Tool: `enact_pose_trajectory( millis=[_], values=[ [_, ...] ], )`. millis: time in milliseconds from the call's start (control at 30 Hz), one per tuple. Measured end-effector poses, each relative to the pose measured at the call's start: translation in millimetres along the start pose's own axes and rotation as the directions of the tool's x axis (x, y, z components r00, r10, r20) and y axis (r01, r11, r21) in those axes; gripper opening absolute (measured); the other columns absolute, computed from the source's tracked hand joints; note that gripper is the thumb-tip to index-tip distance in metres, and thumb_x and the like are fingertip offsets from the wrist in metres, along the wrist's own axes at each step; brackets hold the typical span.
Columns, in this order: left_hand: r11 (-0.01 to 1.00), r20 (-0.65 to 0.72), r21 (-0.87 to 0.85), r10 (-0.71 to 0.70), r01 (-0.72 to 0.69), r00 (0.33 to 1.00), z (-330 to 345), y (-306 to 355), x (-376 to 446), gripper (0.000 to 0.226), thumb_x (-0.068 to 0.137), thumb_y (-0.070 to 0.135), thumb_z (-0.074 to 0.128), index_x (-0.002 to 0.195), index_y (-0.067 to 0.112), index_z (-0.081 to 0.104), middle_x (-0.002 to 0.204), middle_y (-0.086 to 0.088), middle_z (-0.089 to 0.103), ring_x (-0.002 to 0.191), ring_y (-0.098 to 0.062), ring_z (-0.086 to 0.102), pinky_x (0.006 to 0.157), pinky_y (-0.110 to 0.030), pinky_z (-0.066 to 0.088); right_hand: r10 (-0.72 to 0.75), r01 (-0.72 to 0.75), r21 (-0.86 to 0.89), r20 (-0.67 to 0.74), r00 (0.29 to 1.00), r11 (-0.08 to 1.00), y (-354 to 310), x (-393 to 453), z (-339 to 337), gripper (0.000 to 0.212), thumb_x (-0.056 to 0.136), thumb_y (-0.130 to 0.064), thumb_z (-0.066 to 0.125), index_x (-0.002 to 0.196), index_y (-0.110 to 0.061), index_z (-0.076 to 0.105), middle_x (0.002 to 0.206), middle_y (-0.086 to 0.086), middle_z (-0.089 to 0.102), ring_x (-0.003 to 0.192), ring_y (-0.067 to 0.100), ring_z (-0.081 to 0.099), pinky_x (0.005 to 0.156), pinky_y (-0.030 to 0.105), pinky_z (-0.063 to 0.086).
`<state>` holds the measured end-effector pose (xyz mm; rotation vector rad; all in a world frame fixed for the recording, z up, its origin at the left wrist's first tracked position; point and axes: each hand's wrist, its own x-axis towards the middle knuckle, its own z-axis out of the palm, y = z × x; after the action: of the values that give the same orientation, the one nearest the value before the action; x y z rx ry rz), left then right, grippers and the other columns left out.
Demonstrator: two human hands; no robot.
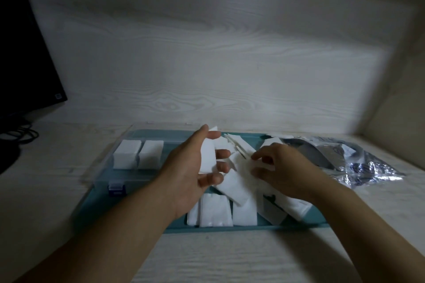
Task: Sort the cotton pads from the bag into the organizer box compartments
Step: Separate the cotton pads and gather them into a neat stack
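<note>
Head view: we are gripping a pad stack upright in our left hand above the box, while our right hand, just beside, is pinching loose pads lying slantwise; bag beyond.

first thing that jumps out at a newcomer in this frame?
The two hands at center: the left hand holds a stack of white cotton pads, while the right hand pinches at loose cotton pads strewn over the teal organizer box. Next, two neat pad stacks stand in the box's far-left compartment, and a crumpled plastic bag lies on the table to the right.
</note>
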<state>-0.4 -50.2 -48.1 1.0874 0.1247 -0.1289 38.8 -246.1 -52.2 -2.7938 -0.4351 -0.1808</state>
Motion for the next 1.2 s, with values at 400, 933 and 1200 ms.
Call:
enact_pose_trajectory(
  millis=[400, 933, 1200],
  values=[
    [0.998, -0.017, 0.057, 0.024, -0.023, 1.000, 0.3, -4.1, 3.6, 0.025, 0.098, 0.038, 0.056, 0.098, 0.014, 0.065, 0.061, -0.005, 0.056, 0.045, -0.016, 0.044, 0.049, -0.027, 0.042, 0.163, 0.135, 0.732, -0.320, 0.933, 0.668, -3.0, 1.5, -16.8, 0.007, 0.085, -0.013, 0.073, 0.079, -0.017, 0.072, 0.074, -0.001, 0.073, 0.064, 0.010, 0.062, 0.059, 0.029, 0.050],
    [0.998, 0.262, 0.053, -0.048, 0.035, 0.964, 4.8, -16.6, 1.1, 0.066, 0.096, 0.062, 0.034, 0.086, 0.017, 0.081, 0.084, -0.017, 0.068, 0.065, -0.028, 0.061, 0.060, -0.033, 0.051, -0.031, 0.279, 0.620, -0.380, 0.924, 0.733, -53.5, -21.1, 18.5, 0.009, 0.088, -0.017, 0.071, 0.095, -0.022, 0.074, 0.087, -0.009, 0.071, 0.071, 0.006, 0.063, 0.062, 0.011, 0.046],
    [0.997, 0.165, 0.044, -0.066, 0.060, 0.984, -1.2, -14.9, 6.5, 0.066, 0.092, 0.069, 0.038, 0.119, 0.017, 0.067, 0.108, -0.019, 0.073, 0.098, -0.035, 0.069, 0.085, -0.046, 0.055, -0.428, 0.470, 0.361, -0.194, 0.883, 0.806, -46.3, -30.0, 11.2, 0.099, 0.077, -0.036, 0.079, 0.152, -0.041, 0.014, 0.139, -0.021, 0.039, 0.131, 0.004, 0.041, 0.099, 0.017, 0.045]
  ],
)
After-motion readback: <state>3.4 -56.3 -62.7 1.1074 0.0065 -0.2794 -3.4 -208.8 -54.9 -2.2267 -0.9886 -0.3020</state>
